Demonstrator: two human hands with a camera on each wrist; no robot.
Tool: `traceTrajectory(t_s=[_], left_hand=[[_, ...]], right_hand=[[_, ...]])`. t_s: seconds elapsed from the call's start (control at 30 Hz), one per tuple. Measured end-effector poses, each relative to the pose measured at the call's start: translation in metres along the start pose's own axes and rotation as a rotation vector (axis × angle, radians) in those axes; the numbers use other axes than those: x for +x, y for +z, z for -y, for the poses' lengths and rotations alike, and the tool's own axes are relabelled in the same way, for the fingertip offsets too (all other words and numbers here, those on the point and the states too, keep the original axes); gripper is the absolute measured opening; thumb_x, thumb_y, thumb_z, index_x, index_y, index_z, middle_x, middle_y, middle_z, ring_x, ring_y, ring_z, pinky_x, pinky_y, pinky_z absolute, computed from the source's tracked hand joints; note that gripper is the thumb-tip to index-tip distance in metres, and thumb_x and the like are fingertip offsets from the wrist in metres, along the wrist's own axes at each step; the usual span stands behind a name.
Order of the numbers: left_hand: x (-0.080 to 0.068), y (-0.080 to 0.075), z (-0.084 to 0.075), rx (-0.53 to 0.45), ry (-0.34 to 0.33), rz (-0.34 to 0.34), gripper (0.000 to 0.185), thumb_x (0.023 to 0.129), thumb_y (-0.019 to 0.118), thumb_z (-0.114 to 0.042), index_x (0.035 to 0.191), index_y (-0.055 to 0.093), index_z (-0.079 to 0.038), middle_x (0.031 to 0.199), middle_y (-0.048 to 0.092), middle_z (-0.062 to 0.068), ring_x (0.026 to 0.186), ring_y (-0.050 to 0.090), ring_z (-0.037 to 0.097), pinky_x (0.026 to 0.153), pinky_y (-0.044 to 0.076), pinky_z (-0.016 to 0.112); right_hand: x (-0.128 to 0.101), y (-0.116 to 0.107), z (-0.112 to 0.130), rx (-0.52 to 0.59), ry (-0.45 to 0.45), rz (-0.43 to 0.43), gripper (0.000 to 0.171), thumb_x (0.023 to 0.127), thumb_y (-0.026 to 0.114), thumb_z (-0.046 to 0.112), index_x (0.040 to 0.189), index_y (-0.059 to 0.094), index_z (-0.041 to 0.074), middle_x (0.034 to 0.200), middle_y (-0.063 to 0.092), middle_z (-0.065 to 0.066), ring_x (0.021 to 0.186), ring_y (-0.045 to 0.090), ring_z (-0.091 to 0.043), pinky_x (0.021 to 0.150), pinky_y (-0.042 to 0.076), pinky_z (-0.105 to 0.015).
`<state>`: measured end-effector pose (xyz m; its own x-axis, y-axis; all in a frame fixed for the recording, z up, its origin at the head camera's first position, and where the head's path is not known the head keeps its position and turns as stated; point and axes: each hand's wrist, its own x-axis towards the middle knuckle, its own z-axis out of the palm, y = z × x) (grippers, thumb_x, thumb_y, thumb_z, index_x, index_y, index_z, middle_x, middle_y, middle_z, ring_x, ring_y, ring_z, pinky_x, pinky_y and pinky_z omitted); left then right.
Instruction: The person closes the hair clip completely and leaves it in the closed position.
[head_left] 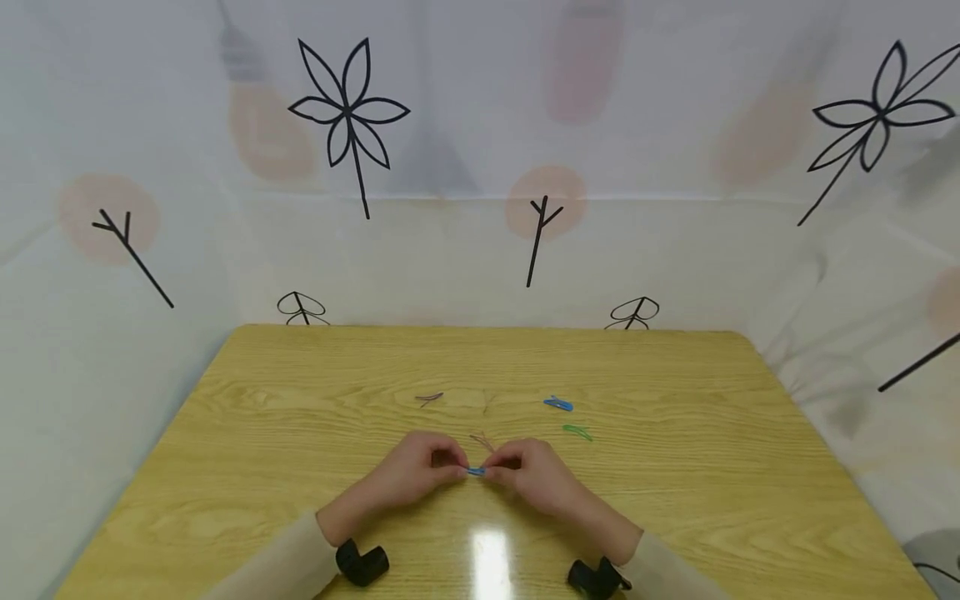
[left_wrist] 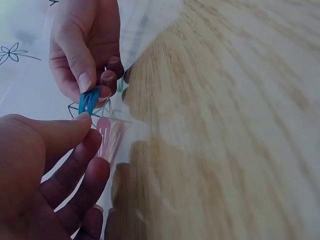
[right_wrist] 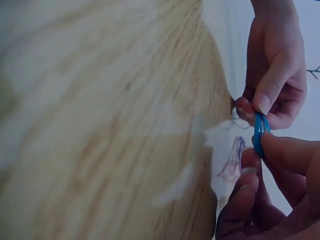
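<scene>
Clip [head_left: 476, 471] ends are pinched one in each hand, I'd say so it can be flexed between them: my left hand [head_left: 420, 473] nips one end with thumb and forefinger, my right hand [head_left: 534, 477] nips the other the same way. It hangs just above the table [head_left: 675, 467], near the front middle, between the two hands. Its long axis runs left to right across me; in the left wrist view the pronged end [left_wrist: 90, 101] sits in the right hand's pinch. Further off lie a blue clip [head_left: 558, 404], a green clip [head_left: 577, 432] and a pink clip [head_left: 429, 398], well apart from the hands.
</scene>
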<state>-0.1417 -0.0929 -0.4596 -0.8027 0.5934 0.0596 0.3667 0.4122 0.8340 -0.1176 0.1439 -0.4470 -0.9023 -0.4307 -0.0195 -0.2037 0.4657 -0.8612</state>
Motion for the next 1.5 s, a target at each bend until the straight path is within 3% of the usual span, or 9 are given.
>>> traceTrajectory(t_s=[0.23,0.47,0.77,1.2,1.5], left_hand=[[0.008,0.005,0.004,0.032,-0.006,0.014,0.006,0.092,0.074,-0.024,0.09,0.073,-0.019,0.083,0.066,-0.014,0.076,0.06,0.005,0.072,0.049,0.026],[0.012,0.001,0.008,-0.024,-0.011,0.074,0.006,0.092,0.074,-0.021,0.091,0.074,-0.016,0.079,0.066,-0.01,0.071,0.061,0.007,0.066,0.049,0.026],[0.013,0.001,0.01,-0.034,-0.01,0.082,0.007,0.09,0.076,-0.023,0.089,0.075,-0.016,0.077,0.066,-0.009,0.067,0.059,0.008,0.064,0.049,0.026],[0.012,0.002,0.012,-0.066,0.011,0.124,0.004,0.089,0.077,-0.011,0.091,0.074,-0.01,0.08,0.064,-0.007,0.067,0.058,0.008,0.063,0.048,0.025],[0.013,-0.001,0.011,-0.024,0.041,0.109,0.005,0.089,0.077,-0.017,0.087,0.075,-0.013,0.082,0.064,-0.009,0.07,0.057,0.007,0.064,0.048,0.025]], right_hand=[[0.001,-0.004,-0.002,-0.055,0.013,0.009,0.006,0.093,0.073,0.017,0.094,0.078,0.014,0.091,0.068,0.007,0.086,0.06,-0.013,0.073,0.049,-0.028],[0.005,-0.007,-0.008,-0.112,0.011,0.072,0.004,0.094,0.071,0.019,0.092,0.075,0.018,0.086,0.065,0.01,0.077,0.055,-0.011,0.068,0.046,-0.028],[0.004,-0.012,-0.014,-0.1,0.003,0.107,0.005,0.095,0.07,0.019,0.093,0.074,0.018,0.079,0.062,0.008,0.069,0.053,-0.011,0.063,0.044,-0.026],[0.004,-0.007,-0.011,-0.098,0.002,0.112,0.005,0.094,0.071,0.015,0.09,0.073,0.013,0.078,0.062,0.008,0.069,0.055,-0.009,0.063,0.046,-0.025],[0.008,-0.007,-0.004,-0.126,0.029,0.104,0.005,0.094,0.07,0.014,0.091,0.074,0.012,0.079,0.062,0.008,0.07,0.055,-0.009,0.063,0.046,-0.026]])
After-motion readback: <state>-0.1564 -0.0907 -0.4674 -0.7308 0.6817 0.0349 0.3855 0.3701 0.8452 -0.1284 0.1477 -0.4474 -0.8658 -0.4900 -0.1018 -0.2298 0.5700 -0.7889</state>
